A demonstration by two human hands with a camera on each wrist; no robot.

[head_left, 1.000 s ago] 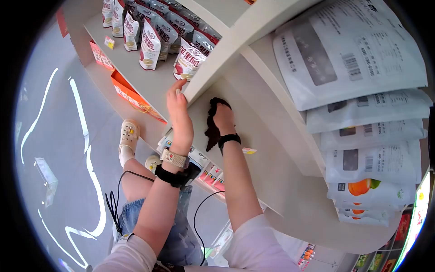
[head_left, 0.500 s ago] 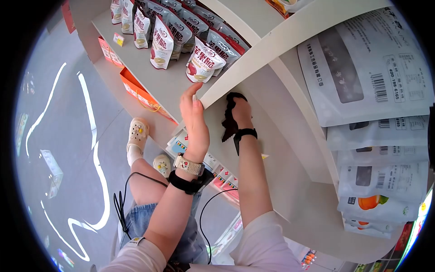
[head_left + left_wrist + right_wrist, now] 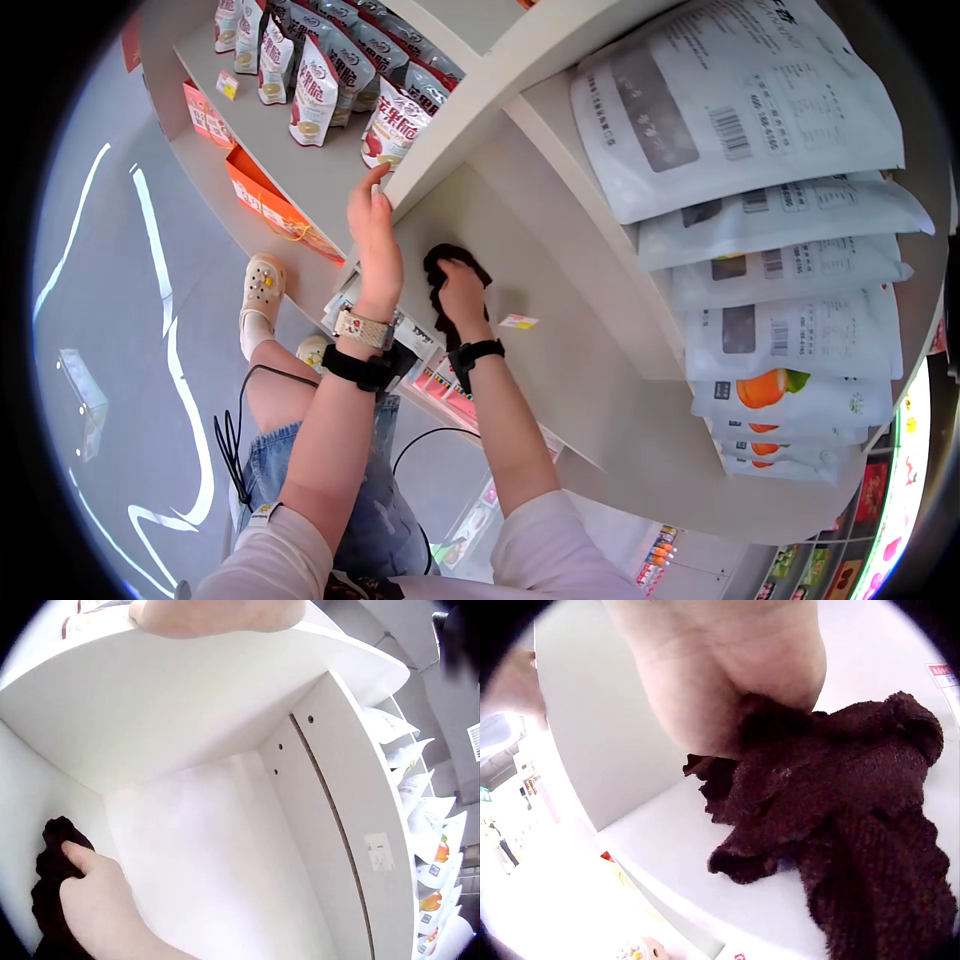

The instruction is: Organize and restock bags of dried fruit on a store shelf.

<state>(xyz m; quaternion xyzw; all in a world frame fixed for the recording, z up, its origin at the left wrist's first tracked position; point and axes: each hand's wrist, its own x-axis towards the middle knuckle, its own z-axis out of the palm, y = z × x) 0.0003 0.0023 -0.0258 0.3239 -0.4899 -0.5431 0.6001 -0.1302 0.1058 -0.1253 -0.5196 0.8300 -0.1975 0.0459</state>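
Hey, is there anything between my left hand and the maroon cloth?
Yes, the white divider panel: your left hand is at its front edge, while the maroon cloth is on the shelf beyond it, gripped by your right hand.

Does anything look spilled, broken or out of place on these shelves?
Nothing looks spilled or broken. The one odd item is the crumpled dark cloth on the shelf, unlike the packaged pouches nearby; the right hand grips it.
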